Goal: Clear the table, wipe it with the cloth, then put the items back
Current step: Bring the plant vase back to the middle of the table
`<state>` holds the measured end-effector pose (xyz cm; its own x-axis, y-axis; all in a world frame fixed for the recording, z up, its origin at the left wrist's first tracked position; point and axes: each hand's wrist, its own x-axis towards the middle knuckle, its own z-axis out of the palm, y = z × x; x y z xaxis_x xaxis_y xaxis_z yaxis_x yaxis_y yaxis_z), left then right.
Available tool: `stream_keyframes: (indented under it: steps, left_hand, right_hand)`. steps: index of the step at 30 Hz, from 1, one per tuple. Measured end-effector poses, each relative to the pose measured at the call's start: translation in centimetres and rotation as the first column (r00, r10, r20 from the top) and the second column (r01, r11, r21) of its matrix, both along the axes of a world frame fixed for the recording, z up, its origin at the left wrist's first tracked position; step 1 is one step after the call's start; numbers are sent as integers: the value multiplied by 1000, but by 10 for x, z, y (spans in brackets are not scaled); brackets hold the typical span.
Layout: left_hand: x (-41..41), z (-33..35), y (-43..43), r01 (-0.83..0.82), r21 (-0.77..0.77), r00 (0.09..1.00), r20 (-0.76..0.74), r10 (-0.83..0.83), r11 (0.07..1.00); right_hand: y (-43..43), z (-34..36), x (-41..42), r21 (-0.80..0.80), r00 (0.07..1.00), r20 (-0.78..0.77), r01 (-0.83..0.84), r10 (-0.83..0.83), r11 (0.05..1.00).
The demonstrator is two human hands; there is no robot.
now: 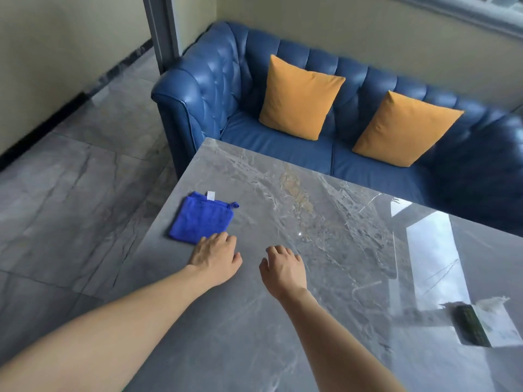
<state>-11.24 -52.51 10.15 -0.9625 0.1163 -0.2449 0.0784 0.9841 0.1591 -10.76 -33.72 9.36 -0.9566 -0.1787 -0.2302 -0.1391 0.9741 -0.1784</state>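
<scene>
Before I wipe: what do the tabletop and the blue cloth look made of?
Tabletop: glossy grey marble or marble-look slab, judging by pale veining and the sharp window reflection; real stone or not, I cannot tell. Blue cloth: soft, matte, fuzzy pile, likely microfibre, with a white tag and a hanging loop.

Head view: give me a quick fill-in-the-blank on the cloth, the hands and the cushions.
The folded cloth on the table is coloured ____.
The left hand is at the cloth's near edge; the right hand holds ____.
The sofa holds ____ orange cushions.
Missing: blue; nothing; two.
</scene>
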Motion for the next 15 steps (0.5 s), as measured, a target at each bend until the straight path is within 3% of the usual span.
stream_keyframes:
  steps: [6, 15]
  left_hand:
    - [28, 22, 53, 83, 22, 997, -4, -83, 996]
    - [23, 39, 133, 289, 122, 956, 22, -294, 949]
  right_hand:
    - [55, 20, 31, 20, 1000, -9, 25, -25, 999]
    - [133, 42, 77, 57, 967, 15, 254, -255, 966]
